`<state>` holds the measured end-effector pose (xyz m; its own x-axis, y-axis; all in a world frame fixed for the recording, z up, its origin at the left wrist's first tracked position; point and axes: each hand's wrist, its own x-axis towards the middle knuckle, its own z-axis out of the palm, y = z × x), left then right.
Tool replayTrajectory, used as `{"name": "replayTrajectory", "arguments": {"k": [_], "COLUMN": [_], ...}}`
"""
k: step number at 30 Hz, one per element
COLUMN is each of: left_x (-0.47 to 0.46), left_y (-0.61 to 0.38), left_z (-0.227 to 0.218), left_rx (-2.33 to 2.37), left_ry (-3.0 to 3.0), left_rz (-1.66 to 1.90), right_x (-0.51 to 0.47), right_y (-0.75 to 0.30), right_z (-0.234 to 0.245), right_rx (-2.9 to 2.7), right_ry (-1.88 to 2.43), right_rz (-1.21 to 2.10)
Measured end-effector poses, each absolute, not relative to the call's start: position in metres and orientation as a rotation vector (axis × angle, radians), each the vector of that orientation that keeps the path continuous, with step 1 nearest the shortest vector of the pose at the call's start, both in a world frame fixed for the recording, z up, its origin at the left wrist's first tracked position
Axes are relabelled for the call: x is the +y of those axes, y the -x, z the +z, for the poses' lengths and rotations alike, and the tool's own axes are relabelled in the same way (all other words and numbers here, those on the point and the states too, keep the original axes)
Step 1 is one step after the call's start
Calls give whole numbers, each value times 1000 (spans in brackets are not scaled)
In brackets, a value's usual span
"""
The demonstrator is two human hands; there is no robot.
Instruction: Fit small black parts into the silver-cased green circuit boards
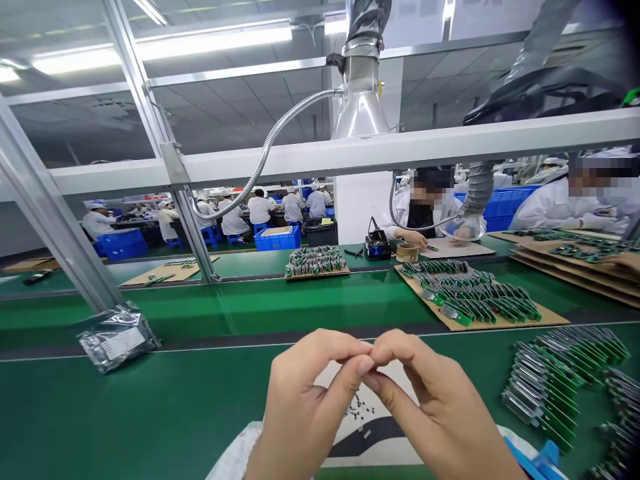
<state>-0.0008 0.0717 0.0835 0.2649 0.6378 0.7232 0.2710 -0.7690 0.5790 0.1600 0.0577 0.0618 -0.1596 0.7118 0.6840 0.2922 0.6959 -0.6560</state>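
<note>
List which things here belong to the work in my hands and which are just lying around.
In use:
left hand
right hand
small black components
white sheet

Lying about:
silver anti-static bag
stacked green circuit boards
boards on cardboard
tape roll

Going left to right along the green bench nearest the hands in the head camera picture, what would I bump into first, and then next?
A shiny silver plastic bag → the person's left hand → the person's right hand → rows of green circuit boards with silver metal edges.
</note>
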Motion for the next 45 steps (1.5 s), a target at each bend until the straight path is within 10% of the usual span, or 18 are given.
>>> {"name": "replayTrajectory", "arguments": {"k": [27, 45], "left_x": [68, 58], "left_y": [1, 0], "left_z": [70, 68], "left_rx": [760, 757], "left_ry": [-2030, -1975], "left_rz": [1240, 1278], "right_x": [45, 43], "right_y": [-168, -156], "right_z": [60, 68], "right_rx": [-1603, -1636], "right_ry": [721, 645], "right_rz": [507, -43]}}
